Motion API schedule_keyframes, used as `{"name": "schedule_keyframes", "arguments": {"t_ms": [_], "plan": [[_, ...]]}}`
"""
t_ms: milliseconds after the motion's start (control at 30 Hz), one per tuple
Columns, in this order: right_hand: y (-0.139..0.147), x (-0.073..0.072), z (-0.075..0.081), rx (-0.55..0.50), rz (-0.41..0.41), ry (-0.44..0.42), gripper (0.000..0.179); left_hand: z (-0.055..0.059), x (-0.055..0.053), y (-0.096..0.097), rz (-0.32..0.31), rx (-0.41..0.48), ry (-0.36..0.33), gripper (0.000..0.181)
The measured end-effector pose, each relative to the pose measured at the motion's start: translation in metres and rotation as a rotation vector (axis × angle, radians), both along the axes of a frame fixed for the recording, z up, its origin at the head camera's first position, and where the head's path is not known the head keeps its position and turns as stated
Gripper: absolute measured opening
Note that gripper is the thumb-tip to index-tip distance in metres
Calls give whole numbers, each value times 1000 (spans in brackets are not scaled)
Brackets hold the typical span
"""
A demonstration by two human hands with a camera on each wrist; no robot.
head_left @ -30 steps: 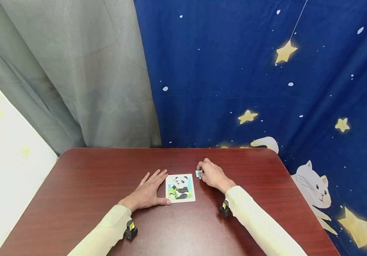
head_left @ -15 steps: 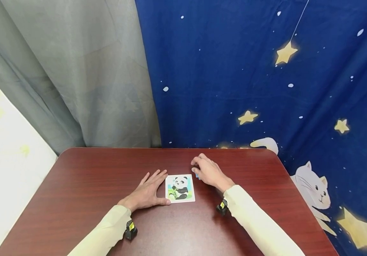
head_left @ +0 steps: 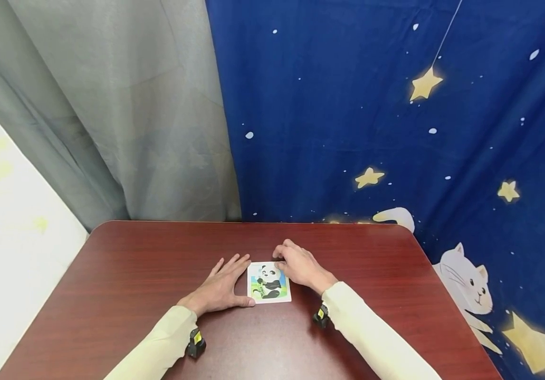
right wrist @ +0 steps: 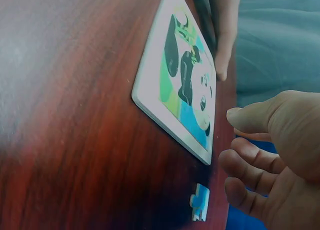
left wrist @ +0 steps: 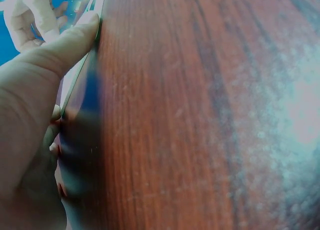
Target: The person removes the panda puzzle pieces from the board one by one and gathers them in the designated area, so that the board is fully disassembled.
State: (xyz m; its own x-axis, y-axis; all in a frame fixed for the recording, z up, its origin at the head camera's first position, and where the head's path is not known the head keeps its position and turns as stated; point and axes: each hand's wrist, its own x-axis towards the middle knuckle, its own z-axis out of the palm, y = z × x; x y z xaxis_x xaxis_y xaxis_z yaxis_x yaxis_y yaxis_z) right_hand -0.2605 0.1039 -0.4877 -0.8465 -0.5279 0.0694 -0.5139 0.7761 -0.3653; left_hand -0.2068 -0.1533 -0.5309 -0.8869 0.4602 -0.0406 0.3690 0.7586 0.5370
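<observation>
A square panda puzzle (head_left: 268, 285) with a white frame lies flat on the table, its picture facing up. My left hand (head_left: 217, 289) is spread along its left side, fingertips at the far left corner and thumb at the near left corner. Over the far right corner hovers my right hand (head_left: 300, 266), fingers loosely bent. In the right wrist view its thumb (right wrist: 247, 117) stands apart from the fingers with nothing between them. A small blue and white puzzle piece (right wrist: 201, 202) lies on the table beside the frame there; in the head view it is hidden.
The reddish-brown wooden table (head_left: 168, 243) has rounded far corners. Behind it hang a grey curtain (head_left: 172, 132) and a blue curtain (head_left: 324, 132) with stars and a cat. A white wall (head_left: 6, 221) is at the left.
My right hand has let go of the blue piece and moved left, from beside the puzzle to over its far right corner. The left hand stays at the left side.
</observation>
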Motion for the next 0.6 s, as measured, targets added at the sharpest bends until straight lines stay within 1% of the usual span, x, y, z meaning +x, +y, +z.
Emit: {"name": "schedule_keyframes", "arguments": {"t_ms": [200,333,433,600], "plan": [[-7,2,-5,65,29,-30,17,0,-1,-1,-1,-8,7,110],[-9,3,-9,93,43,-57,21,-1,-1,0,-5,-7,6,111],[-11,4,-9,91,61,-64,24,-1,-1,0,-3,-8,4,111],[-14,6,-9,91,82,-47,25,-1,0,-1,2,-18,1,110]]}}
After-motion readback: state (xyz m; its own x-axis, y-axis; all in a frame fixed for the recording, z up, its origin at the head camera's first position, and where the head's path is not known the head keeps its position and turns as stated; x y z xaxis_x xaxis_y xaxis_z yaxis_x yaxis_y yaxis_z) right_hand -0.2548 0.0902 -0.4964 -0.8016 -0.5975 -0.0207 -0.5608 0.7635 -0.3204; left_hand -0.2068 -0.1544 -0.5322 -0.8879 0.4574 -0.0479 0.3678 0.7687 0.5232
